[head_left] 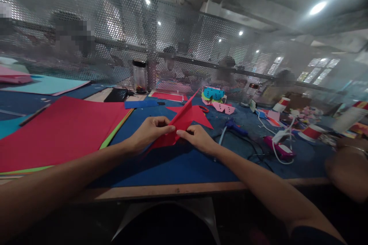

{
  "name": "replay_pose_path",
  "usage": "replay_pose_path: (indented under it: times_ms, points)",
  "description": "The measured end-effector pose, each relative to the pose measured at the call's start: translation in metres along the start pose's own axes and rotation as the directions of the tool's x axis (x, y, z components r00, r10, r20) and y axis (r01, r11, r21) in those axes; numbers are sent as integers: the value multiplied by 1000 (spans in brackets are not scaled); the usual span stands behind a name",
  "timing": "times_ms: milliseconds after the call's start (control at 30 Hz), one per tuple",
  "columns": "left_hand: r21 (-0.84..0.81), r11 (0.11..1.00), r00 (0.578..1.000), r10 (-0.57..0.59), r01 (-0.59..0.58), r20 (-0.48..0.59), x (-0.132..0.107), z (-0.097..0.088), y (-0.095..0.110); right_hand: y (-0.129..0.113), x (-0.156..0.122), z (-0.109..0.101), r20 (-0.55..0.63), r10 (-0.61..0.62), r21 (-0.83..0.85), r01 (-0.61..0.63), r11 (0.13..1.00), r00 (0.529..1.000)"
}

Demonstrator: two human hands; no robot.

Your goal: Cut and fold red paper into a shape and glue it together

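Sheets of pink paper (14, 75) lie at the far left of the blue table (172, 172), over a light blue sheet (57, 85). Nearer, a large red sheet (69, 132) covers the left side, with green edges showing beneath it. A flat black object (115, 95) rests beyond its far right corner, a blue strip (140, 104) lies just right of that corner, and a clear jar (140, 78) with a dark lid stands by the perforated screen (178, 30). In the middle, the left hand (151, 132) has its fingers curled and its thumb and fingers closed on the left side of a folded red paper (184, 118). This paper is held up above the table, its tip rising toward the far right. The right hand (198, 138), also curled, pinches its near right side, the two thumbs close together. A red pointed shape (201, 116) shows just behind; whether it belongs to the same paper cannot be told. Beyond are a pink cutout (224, 108) with dark dots and a blue dotted piece (213, 93). Farther right come a blue glue gun (237, 127), a magenta device (278, 148) with a white cable, a red-and-white cup (312, 133) and, at the near right, another person's arm (347, 168).
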State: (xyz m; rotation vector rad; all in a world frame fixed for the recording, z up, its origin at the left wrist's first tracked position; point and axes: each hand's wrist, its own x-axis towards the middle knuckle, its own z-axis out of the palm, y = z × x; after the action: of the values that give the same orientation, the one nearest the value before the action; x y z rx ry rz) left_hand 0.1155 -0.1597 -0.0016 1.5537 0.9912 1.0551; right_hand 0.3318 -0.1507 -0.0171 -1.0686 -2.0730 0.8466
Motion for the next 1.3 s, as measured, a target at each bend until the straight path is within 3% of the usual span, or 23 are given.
replay_pose_path:
  times_ms: [167,567,900,1133,1300]
  points:
    - [-9,1000,1000,-3,3,-4,0,0,1,-1,-1,3,90,1,109,-11,994,996]
    - [31,999,1000,10,-9,-19,3,-1,-5,-5,-5,4,149,4,115,-21,993,989]
    - [28,1000,1000,1,-1,-15,2,0,-1,-5,-4,5,146,30,123,-48,991,989]
    - [57,998,999,22,-21,-29,1,0,4,-6,0,1,35,-10,161,5,987,999]
    - [29,1000,1000,-1,1,-28,2,0,5,-4,1,-1,23,-17,145,14,989,1000]
